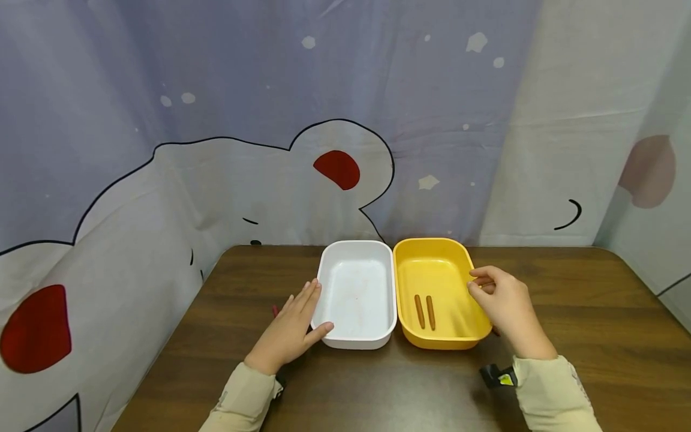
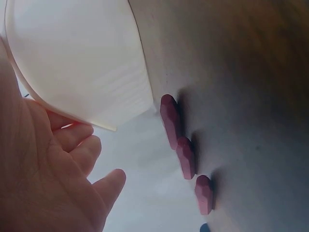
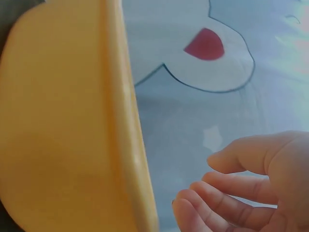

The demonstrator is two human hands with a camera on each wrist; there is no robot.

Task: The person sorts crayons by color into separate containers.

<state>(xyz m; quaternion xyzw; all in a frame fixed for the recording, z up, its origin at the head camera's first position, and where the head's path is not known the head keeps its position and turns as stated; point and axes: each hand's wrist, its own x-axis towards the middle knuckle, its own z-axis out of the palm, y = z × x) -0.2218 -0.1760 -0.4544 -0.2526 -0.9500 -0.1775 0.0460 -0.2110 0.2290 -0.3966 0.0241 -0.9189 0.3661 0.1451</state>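
In the head view, a white plastic tray (image 1: 356,300) stands to the left of a yellow tray (image 1: 432,270). My left hand (image 1: 291,333) has its fingers extended along the white tray's left rim, where the fingertips appear to touch it. Two brown sticks (image 1: 419,311) lie side by side inside the yellow tray. Over that tray's right rim hovers my right hand (image 1: 502,303), its fingers loosely bent. The right wrist view shows a gap between thumb and fingers, with nothing held. Three dark red faceted sticks (image 2: 171,121) lie on the table near my left hand.
The trays stand near the far edge of the brown wooden table (image 1: 399,396), before a patterned curtain (image 1: 259,192). A brown tip (image 1: 495,331) shows just outside the yellow tray's right side. A small dark thing (image 2: 204,227) is partly cut off in the left wrist view.
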